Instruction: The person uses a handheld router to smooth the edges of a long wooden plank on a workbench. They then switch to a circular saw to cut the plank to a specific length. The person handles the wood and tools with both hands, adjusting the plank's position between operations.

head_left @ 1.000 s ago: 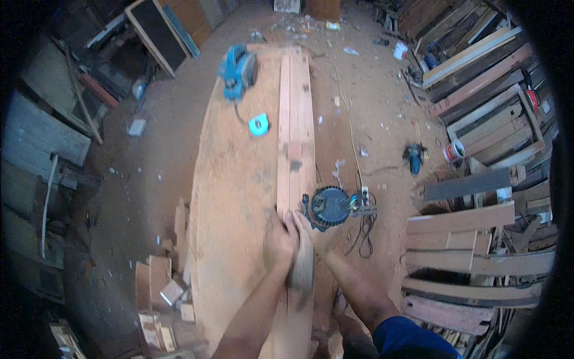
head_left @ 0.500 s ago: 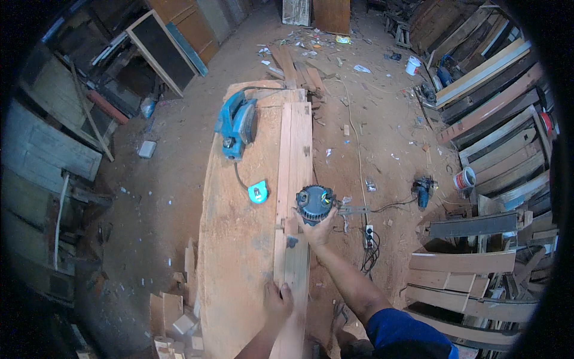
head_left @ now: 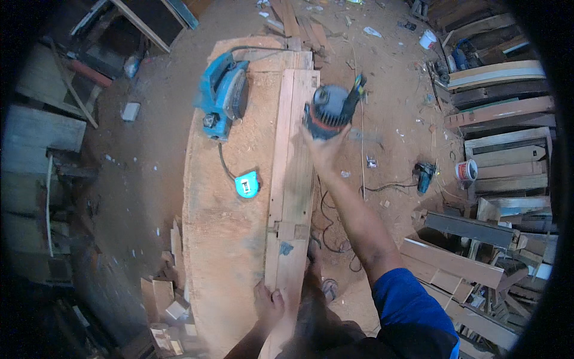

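My right hand [head_left: 324, 143] is wrapped round the lower body of a black router [head_left: 329, 110], holding it above the right edge of a long wooden board [head_left: 291, 179]. The router looks tilted and slightly blurred; its base is hidden. Near the close end of the board my left hand [head_left: 269, 304] grips the wood, its thumb on top and its fingers partly hidden. A notch and a dark patch mark the board's face ahead of that hand. The board lies along the right side of a pale, dusty workbench [head_left: 221, 239].
On the bench rest a blue electric planer [head_left: 224, 96] and a turquoise tape measure [head_left: 246, 184]. Another power tool [head_left: 424, 178] and a white bucket [head_left: 466, 170] stand on the floor at right. Offcuts [head_left: 161, 296] lie left of the bench; stacked planks [head_left: 454, 260] line the right.
My right hand has carried the router forward along the board and raised it. My left hand stays on the board. The view has shifted, with my body leaning further forward.
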A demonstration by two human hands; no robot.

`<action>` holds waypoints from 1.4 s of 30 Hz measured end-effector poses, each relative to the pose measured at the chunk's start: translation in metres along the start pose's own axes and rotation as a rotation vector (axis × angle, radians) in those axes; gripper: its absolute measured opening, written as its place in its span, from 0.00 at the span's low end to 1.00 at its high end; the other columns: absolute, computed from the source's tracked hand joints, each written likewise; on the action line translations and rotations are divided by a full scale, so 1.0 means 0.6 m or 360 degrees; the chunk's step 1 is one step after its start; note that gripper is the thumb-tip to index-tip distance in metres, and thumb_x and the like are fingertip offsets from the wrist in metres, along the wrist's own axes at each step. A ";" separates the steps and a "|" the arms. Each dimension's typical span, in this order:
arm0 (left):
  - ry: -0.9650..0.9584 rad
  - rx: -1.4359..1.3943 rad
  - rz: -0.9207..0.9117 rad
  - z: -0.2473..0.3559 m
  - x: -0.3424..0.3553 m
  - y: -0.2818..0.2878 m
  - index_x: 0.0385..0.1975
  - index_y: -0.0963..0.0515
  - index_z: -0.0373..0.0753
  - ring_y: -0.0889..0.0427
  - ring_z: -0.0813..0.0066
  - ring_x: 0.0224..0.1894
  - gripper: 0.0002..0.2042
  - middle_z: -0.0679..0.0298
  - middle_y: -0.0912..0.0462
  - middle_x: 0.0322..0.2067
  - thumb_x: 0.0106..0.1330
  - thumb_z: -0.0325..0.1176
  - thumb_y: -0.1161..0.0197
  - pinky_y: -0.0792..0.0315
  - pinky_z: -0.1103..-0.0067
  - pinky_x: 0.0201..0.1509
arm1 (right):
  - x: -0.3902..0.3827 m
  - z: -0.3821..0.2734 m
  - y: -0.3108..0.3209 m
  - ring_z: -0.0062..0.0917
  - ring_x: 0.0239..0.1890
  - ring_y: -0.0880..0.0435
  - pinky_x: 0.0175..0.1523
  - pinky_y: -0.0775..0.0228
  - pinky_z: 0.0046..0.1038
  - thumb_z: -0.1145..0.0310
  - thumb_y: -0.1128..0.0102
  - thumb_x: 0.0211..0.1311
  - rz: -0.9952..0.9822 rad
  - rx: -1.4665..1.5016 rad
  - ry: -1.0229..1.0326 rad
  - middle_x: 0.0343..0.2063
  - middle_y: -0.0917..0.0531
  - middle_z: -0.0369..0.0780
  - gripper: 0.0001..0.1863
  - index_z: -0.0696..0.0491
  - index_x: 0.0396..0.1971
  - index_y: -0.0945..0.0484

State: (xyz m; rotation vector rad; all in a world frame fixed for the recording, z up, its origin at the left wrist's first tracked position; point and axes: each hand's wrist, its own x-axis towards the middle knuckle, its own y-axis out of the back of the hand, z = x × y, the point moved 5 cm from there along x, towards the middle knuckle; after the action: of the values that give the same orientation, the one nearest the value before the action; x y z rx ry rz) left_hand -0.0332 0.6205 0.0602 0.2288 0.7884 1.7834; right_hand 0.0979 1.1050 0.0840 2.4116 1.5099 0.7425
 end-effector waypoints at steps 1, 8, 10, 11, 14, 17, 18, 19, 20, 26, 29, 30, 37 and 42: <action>-0.0042 -0.0057 0.0013 -0.001 0.002 0.000 0.73 0.38 0.28 0.23 0.33 0.53 0.30 0.34 0.24 0.56 0.74 0.37 0.44 0.27 0.51 0.58 | 0.030 -0.004 -0.012 0.40 0.61 0.19 0.71 0.34 0.40 0.55 0.11 0.47 0.0031 -0.0046 0.0073 0.60 0.23 0.51 0.58 0.60 0.70 0.44; -0.0013 0.0103 -0.0092 -0.027 -0.010 -0.009 0.67 0.35 0.20 0.18 0.31 0.49 0.30 0.33 0.21 0.52 0.74 0.41 0.45 0.22 0.50 0.51 | 0.174 0.022 -0.105 0.38 0.56 0.18 0.67 0.30 0.40 0.51 0.10 0.45 0.0164 0.0200 0.0327 0.53 0.19 0.49 0.54 0.62 0.63 0.38; 0.0014 0.0108 -0.0080 -0.025 -0.010 -0.009 0.67 0.35 0.20 0.18 0.29 0.49 0.31 0.32 0.21 0.51 0.74 0.42 0.45 0.22 0.49 0.51 | 0.215 0.029 -0.124 0.38 0.55 0.18 0.65 0.29 0.40 0.50 0.10 0.46 0.0183 0.0209 0.0434 0.51 0.19 0.49 0.54 0.62 0.62 0.38; 0.0023 0.0101 -0.0071 -0.022 -0.008 -0.008 0.67 0.35 0.20 0.18 0.28 0.49 0.32 0.32 0.21 0.51 0.74 0.43 0.44 0.22 0.49 0.51 | 0.232 0.029 -0.132 0.38 0.55 0.18 0.65 0.29 0.40 0.50 0.10 0.46 0.0203 0.0182 0.0512 0.51 0.19 0.50 0.54 0.63 0.62 0.39; 0.0110 0.0070 0.0000 -0.015 0.002 -0.004 0.66 0.36 0.20 0.19 0.29 0.49 0.32 0.31 0.22 0.50 0.74 0.44 0.44 0.23 0.49 0.51 | 0.276 0.042 -0.158 0.40 0.56 0.19 0.65 0.29 0.41 0.48 0.11 0.46 0.0130 0.0074 0.0402 0.52 0.20 0.53 0.55 0.63 0.62 0.41; 0.0272 0.0049 -0.0106 -0.023 -0.004 -0.007 0.68 0.37 0.22 0.19 0.30 0.50 0.33 0.30 0.24 0.52 0.73 0.45 0.44 0.23 0.51 0.54 | 0.299 0.035 -0.173 0.42 0.58 0.19 0.67 0.30 0.43 0.48 0.11 0.47 0.0107 0.0083 0.0417 0.53 0.21 0.55 0.57 0.64 0.63 0.42; 0.0294 0.0032 -0.0116 -0.026 -0.011 -0.008 0.68 0.37 0.22 0.20 0.30 0.52 0.33 0.31 0.24 0.53 0.73 0.44 0.44 0.23 0.51 0.55 | 0.307 0.031 -0.176 0.43 0.59 0.20 0.67 0.31 0.44 0.48 0.11 0.47 0.0095 0.0038 0.0372 0.54 0.21 0.56 0.57 0.65 0.63 0.42; 0.0307 0.0009 -0.0116 -0.031 -0.019 -0.008 0.68 0.37 0.23 0.21 0.30 0.53 0.33 0.31 0.25 0.54 0.73 0.44 0.44 0.24 0.51 0.57 | 0.313 0.024 -0.178 0.43 0.61 0.21 0.68 0.31 0.45 0.48 0.11 0.47 0.0115 -0.0056 0.0329 0.54 0.21 0.57 0.57 0.65 0.63 0.42; 0.0354 -0.0010 -0.0091 -0.036 -0.025 -0.009 0.69 0.37 0.24 0.21 0.31 0.55 0.33 0.31 0.25 0.55 0.73 0.44 0.44 0.24 0.51 0.59 | 0.321 0.013 -0.174 0.44 0.62 0.21 0.69 0.32 0.46 0.48 0.11 0.46 0.0157 -0.0137 0.0344 0.55 0.21 0.58 0.57 0.66 0.63 0.41; 0.0355 -0.0714 0.0109 0.050 0.099 0.076 0.64 0.31 0.32 0.20 0.56 0.53 0.23 0.50 0.22 0.51 0.71 0.27 0.37 0.22 0.65 0.53 | 0.280 -0.012 -0.053 0.41 0.64 0.22 0.70 0.32 0.45 0.54 0.11 0.45 -0.0135 0.0181 0.0204 0.59 0.21 0.53 0.53 0.61 0.65 0.37; -0.0319 -0.0300 0.0326 0.262 0.242 0.286 0.41 0.24 0.35 0.18 0.63 0.45 0.03 0.55 0.15 0.42 0.74 0.26 0.39 0.22 0.70 0.51 | 0.180 0.005 0.097 0.35 0.58 0.17 0.65 0.26 0.40 0.57 0.11 0.46 -0.0416 0.0404 0.0047 0.57 0.18 0.47 0.51 0.59 0.66 0.36; -0.0740 0.0163 0.0578 0.364 0.279 0.377 0.31 0.22 0.35 0.19 0.61 0.43 0.09 0.54 0.13 0.40 0.76 0.30 0.41 0.24 0.68 0.52 | 0.142 0.010 0.156 0.34 0.57 0.16 0.64 0.25 0.39 0.57 0.11 0.46 -0.0481 0.0373 0.0028 0.56 0.17 0.46 0.51 0.59 0.65 0.35; -0.1544 0.1028 0.1315 0.808 0.044 0.625 0.43 0.16 0.37 0.15 0.62 0.51 0.09 0.54 0.12 0.49 0.78 0.30 0.45 0.24 0.69 0.59 | -0.112 0.048 0.584 0.36 0.52 0.13 0.60 0.22 0.39 0.59 0.10 0.43 -0.0692 -0.0055 -0.0554 0.51 0.13 0.47 0.48 0.58 0.62 0.31; -0.1201 0.0882 0.0735 0.717 -0.133 0.445 0.46 0.17 0.37 0.15 0.62 0.52 0.09 0.54 0.12 0.50 0.78 0.31 0.44 0.23 0.68 0.60 | -0.246 0.138 0.856 0.47 0.54 0.14 0.59 0.23 0.44 0.46 0.10 0.40 -0.0604 -0.0519 -0.0785 0.51 0.15 0.53 0.53 0.58 0.60 0.31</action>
State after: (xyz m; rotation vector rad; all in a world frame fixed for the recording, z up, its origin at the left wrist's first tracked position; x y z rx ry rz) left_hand 0.0118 0.6766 0.5677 1.4528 0.6744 1.6467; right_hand 0.4909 0.7470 0.1839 1.8157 1.4378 0.2583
